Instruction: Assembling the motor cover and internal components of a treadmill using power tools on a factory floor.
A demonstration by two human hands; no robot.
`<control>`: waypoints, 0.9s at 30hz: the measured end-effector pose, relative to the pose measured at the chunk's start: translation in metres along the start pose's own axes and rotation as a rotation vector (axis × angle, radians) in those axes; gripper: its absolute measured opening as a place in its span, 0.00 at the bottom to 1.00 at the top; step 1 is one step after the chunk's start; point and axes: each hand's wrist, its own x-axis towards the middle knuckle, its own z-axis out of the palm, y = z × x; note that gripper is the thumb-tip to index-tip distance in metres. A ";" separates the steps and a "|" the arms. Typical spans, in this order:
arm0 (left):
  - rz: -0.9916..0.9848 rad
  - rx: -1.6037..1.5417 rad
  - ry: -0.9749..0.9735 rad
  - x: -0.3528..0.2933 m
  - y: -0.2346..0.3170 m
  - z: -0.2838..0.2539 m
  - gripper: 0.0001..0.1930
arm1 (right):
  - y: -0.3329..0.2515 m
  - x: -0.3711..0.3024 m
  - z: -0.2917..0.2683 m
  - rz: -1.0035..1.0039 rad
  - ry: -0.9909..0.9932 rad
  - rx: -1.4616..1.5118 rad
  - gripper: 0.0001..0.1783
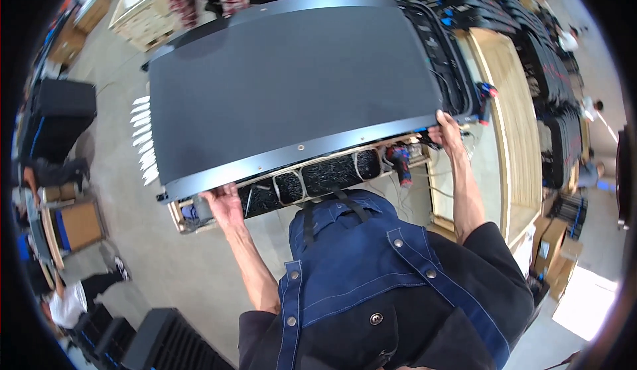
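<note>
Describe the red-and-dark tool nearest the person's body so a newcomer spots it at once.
Find the big dark panel across the middle. Below its near edge is the red-and-dark tool, to the right of many small black pieces. Unlike the similar tool off the panel's right end, it lies left of the right hand.

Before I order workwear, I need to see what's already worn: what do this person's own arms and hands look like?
The left hand and right hand show no gloves, rings or watch. The left forearm and right forearm are bare, without visible cables. The left sleeve and right sleeve are plain black and short, ending near the elbows.
</note>
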 end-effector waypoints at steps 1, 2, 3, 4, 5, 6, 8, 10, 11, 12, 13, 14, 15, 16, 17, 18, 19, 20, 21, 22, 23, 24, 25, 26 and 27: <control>0.000 -0.038 0.036 0.004 -0.007 0.010 0.26 | 0.000 0.000 -0.005 -0.007 -0.001 0.015 0.33; 0.001 -0.009 0.071 0.004 -0.012 0.024 0.26 | 0.000 -0.003 -0.009 -0.004 0.026 0.023 0.34; 0.005 0.025 0.103 0.001 -0.015 0.032 0.26 | 0.000 -0.006 -0.008 0.000 0.052 0.036 0.35; -0.012 0.052 0.003 0.003 -0.006 0.021 0.27 | 0.000 -0.005 -0.001 0.006 0.065 0.042 0.34; -0.023 0.077 -0.099 0.006 0.005 0.007 0.28 | 0.001 -0.001 0.006 0.011 0.072 0.051 0.34; -0.002 0.111 -0.129 0.004 0.009 -0.005 0.30 | -0.005 -0.003 0.010 0.020 0.046 0.032 0.32; 0.040 0.156 -0.044 -0.001 -0.005 0.021 0.34 | -0.006 -0.007 0.000 0.023 0.012 0.040 0.29; 0.018 0.120 0.073 -0.026 -0.026 0.065 0.38 | 0.001 -0.007 -0.011 -0.015 0.006 0.065 0.28; -0.030 0.067 0.076 -0.029 -0.025 0.069 0.40 | 0.003 -0.006 -0.011 -0.046 0.011 0.063 0.27; -0.027 0.148 0.100 -0.017 -0.013 0.050 0.42 | 0.001 -0.008 -0.005 -0.081 -0.016 0.035 0.28; 0.037 0.264 0.230 -0.020 -0.022 0.061 0.41 | -0.002 -0.010 -0.011 -0.108 -0.022 0.003 0.30; 0.030 0.352 0.201 -0.017 -0.019 0.060 0.39 | -0.012 -0.012 -0.017 -0.075 -0.085 -0.078 0.30; 0.024 0.436 0.172 -0.013 -0.020 0.062 0.37 | -0.023 -0.012 -0.028 -0.043 -0.152 -0.160 0.30; 0.058 0.487 0.223 -0.017 -0.038 0.076 0.35 | -0.027 -0.002 -0.045 -0.091 -0.160 -0.243 0.30; 0.097 0.539 0.275 -0.023 -0.054 0.097 0.33 | -0.037 0.003 -0.064 -0.135 -0.170 -0.326 0.29; 0.103 0.499 0.392 -0.024 -0.069 0.112 0.30 | -0.040 0.001 -0.084 -0.319 0.011 -0.486 0.28; 0.141 0.541 0.324 0.003 -0.030 0.068 0.30 | -0.059 -0.007 -0.088 -0.467 0.121 -0.424 0.25; 0.158 0.616 0.357 0.002 -0.052 0.076 0.31 | -0.063 -0.018 -0.114 -0.309 0.048 -0.192 0.23; 0.187 0.692 0.390 -0.001 -0.066 0.083 0.31 | -0.057 -0.026 -0.136 -0.157 -0.030 0.049 0.22; 0.211 0.748 0.337 0.009 -0.058 0.076 0.32 | -0.035 -0.015 -0.151 -0.229 -0.028 0.080 0.22; 0.245 0.803 0.300 0.015 -0.045 0.063 0.33 | -0.025 -0.006 -0.162 -0.294 0.071 -0.165 0.22; 0.241 0.891 0.430 0.008 -0.093 0.092 0.34 | 0.016 0.014 -0.193 -0.327 0.174 -0.234 0.22; 0.248 0.906 0.436 0.008 -0.096 0.093 0.34 | 0.062 0.042 -0.210 -0.375 0.231 -0.286 0.22; 0.217 0.849 0.411 0.014 -0.077 0.083 0.34 | 0.097 0.068 -0.222 -0.217 0.237 -0.486 0.21; 0.183 0.788 0.380 0.019 -0.067 0.079 0.34 | 0.125 0.090 -0.233 -0.061 0.243 -0.689 0.22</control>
